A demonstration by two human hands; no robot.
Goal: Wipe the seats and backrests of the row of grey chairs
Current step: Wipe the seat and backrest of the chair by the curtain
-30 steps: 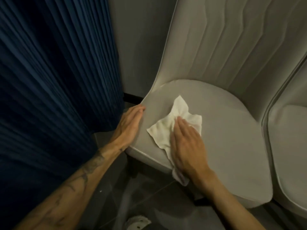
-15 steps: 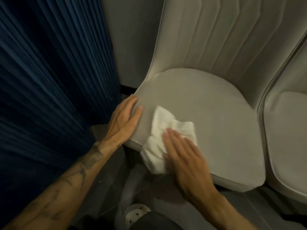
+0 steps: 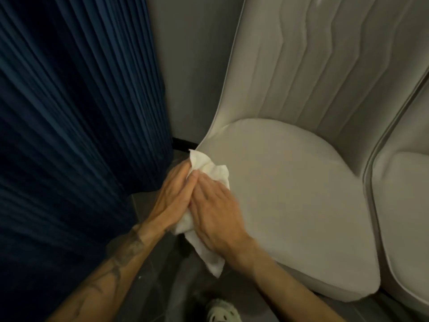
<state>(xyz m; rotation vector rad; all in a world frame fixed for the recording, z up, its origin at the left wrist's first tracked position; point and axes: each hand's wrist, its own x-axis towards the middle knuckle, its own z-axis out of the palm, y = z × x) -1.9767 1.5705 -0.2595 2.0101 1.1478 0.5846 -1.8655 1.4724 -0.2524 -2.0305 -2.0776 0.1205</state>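
Directions run from the left hand (image 3: pixel 171 201) and right hand (image 3: pixel 216 217), together at the left edge of the seat (image 3: pixel 290 194). Open cushion spreads from 1 to 4 o'clock, stopped by the backrest (image 3: pixel 313 54) at 1 and the next chair (image 3: pixel 406 205) at 3. The curtain (image 3: pixel 69 135) hangs just beside the left hand, 8 to 11. At 12 a strip of wall (image 3: pixel 190 66) shows between curtain and backrest. Floor (image 3: pixel 157 280) at 6, with a shoe (image 3: pixel 220 312).

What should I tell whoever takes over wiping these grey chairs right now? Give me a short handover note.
Left hand: flat, fingers straight, against the left edge of the seat, beside the white cloth.
Right hand: flat, pressing that cloth onto the same edge.
Done: the picture cannot show which surfaces are wiped.
Left: likely the rest of this seat, its backrest, then the next chair.
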